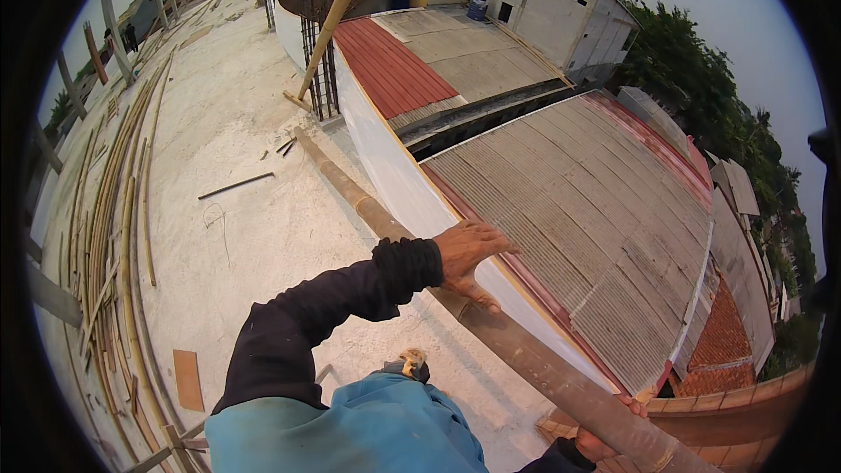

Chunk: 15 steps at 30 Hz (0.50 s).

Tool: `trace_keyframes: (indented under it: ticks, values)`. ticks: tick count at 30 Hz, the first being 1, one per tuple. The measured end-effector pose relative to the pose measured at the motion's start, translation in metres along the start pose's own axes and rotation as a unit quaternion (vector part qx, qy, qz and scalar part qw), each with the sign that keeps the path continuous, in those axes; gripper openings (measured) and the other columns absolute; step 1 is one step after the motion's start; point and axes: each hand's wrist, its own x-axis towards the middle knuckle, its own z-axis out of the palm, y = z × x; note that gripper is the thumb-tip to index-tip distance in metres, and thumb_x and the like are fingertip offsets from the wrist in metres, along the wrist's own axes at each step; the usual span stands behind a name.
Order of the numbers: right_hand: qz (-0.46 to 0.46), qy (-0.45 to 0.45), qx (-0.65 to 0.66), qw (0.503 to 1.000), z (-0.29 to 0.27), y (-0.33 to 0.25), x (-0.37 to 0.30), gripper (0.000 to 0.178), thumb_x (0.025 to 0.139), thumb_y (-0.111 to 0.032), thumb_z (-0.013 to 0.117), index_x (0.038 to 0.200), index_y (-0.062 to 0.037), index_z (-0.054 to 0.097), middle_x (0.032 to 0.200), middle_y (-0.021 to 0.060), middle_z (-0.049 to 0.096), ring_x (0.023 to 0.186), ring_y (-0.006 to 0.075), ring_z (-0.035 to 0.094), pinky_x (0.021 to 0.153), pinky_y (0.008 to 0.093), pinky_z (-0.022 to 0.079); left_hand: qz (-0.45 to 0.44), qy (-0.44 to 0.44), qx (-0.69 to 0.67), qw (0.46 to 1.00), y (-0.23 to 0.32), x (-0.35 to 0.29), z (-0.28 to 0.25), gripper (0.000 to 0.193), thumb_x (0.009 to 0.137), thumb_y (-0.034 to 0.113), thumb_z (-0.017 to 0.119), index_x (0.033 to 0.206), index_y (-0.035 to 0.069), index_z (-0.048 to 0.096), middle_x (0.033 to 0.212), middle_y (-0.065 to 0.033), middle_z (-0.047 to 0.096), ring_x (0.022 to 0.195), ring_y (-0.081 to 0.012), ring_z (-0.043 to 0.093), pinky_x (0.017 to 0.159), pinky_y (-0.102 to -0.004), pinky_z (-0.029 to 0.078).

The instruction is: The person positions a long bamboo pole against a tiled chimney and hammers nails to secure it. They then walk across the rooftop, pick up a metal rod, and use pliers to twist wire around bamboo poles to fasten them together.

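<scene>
A thick brown bamboo pole point(543, 363) slants across the view from the concrete slab at upper left to the lower right. My left hand point(469, 258) is over the middle of the pole, with its thumb and fingers spread apart; whether the palm presses on it I cannot tell. Farther down, at the lower right, my right hand point(600, 442) is wrapped around the pole, which hides part of its fingers. A low white wall point(399, 180) runs along the slab's edge beside the pole.
Long thin bamboo poles point(131, 254) lie along the left. A dark bar point(236, 185) and a brown board point(187, 379) rest on the concrete slab point(219, 96). Upright rebar point(321, 61) and a leaning bamboo post point(337, 13) stand ahead. Lower corrugated roofs point(578, 201) spread beyond the wall.
</scene>
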Motion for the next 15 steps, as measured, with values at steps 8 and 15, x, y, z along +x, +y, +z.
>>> trace_keyframes:
  ticks: [8,15]
  values:
    - [0.022,-0.045,-0.107,0.993,0.038,-0.018,0.035,0.031,0.101,-0.028,0.058,0.116,-0.0009,0.061,0.113,0.0089,0.063,0.117,0.0303,0.057,0.113,0.0446,0.043,-0.083,0.254,0.118,0.956,-0.019,-0.066,0.101,0.102,0.06,0.04,0.097,0.145,0.017,0.044,0.142,-0.0091,0.053,0.139,-0.0294,0.046,0.122,-0.0603,0.024]
    - [0.027,-0.036,-0.04,0.998,0.031,-0.016,0.047,0.039,0.1,-0.029,0.057,0.121,0.0041,0.06,0.118,0.0144,0.064,0.119,0.0326,0.057,0.114,0.0464,0.041,-0.018,0.258,0.131,0.957,-0.057,-0.042,0.094,0.071,0.058,0.024,0.094,0.121,0.018,0.062,0.112,-0.0028,0.067,0.113,-0.0246,0.064,0.119,-0.0628,0.028]
